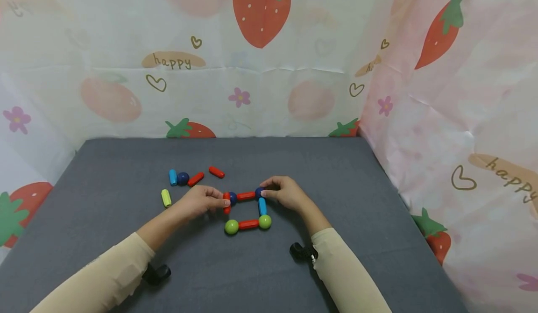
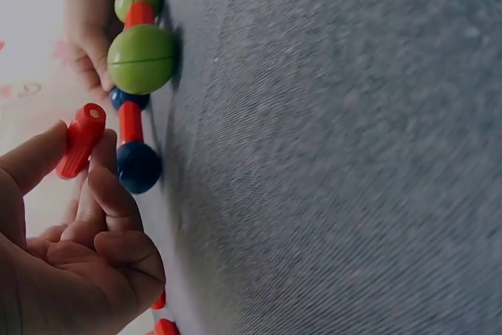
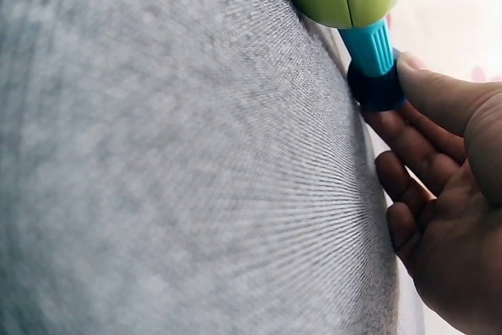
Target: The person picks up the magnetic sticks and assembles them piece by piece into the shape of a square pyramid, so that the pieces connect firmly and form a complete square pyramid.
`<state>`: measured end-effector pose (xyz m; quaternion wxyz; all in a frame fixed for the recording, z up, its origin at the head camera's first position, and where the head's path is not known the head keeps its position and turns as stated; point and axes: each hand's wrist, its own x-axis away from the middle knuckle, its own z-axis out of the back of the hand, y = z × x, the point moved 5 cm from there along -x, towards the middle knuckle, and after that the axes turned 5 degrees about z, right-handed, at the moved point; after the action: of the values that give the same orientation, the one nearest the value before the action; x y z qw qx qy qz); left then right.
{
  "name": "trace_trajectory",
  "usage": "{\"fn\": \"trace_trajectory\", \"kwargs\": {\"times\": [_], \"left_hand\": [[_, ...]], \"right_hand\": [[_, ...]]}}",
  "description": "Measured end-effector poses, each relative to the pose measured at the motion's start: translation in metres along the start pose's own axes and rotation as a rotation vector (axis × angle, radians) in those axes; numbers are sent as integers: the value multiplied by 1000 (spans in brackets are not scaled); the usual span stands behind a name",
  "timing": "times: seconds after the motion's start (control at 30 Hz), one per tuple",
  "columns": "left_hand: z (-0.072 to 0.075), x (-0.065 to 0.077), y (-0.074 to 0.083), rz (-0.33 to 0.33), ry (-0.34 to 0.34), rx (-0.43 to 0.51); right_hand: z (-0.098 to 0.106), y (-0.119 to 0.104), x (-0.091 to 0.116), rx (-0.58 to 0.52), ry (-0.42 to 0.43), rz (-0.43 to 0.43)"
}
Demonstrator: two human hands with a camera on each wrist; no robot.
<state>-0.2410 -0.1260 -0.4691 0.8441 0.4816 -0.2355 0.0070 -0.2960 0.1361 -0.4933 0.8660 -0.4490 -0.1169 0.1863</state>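
My left hand [image 1: 207, 199] pinches a red magnetic rod [image 2: 81, 140] between thumb and fingertip, close beside a dark blue ball [image 2: 140, 168]. Thumb and fingers of my right hand [image 1: 287, 193] hold another dark blue ball [image 3: 376, 90] at the far right corner of a joined shape. A red rod [image 1: 246, 195] links the two blue balls. From the right one, a light blue rod [image 1: 262, 206] runs down to a green ball [image 1: 265, 222]. Along the near side, a red rod [image 1: 249, 224] joins that ball to a second green ball [image 1: 231, 227].
Left of the shape lie a light blue rod [image 1: 173, 177], a dark blue ball [image 1: 182, 178] and a red rod [image 1: 195, 179] in a row. A yellow-green rod [image 1: 166, 198] and a red rod [image 1: 216, 172] lie apart on the grey cloth [image 1: 336, 173]. Printed sheets [image 1: 260, 84] surround the table.
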Motion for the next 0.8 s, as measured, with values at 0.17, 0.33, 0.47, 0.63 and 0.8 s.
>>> {"fn": "trace_trajectory", "kwargs": {"times": [0.17,0.33,0.47,0.63,0.8], "left_hand": [[-6,-2,-4,5,-7,6],[-12,-1,-6,19,-8,2],[-14,-1,-6,37,-1,-10],[-16,-2,-6,58,-8,-36],[-17,-5,-8,84,-28,-47]], "right_hand": [[0,1,0,-2,3,-1],[0,0,0,-8,4,-7],[0,-1,1,-10,6,-6],[0,-1,2,-10,9,-4],[0,-1,2,-16,9,-8]]}}
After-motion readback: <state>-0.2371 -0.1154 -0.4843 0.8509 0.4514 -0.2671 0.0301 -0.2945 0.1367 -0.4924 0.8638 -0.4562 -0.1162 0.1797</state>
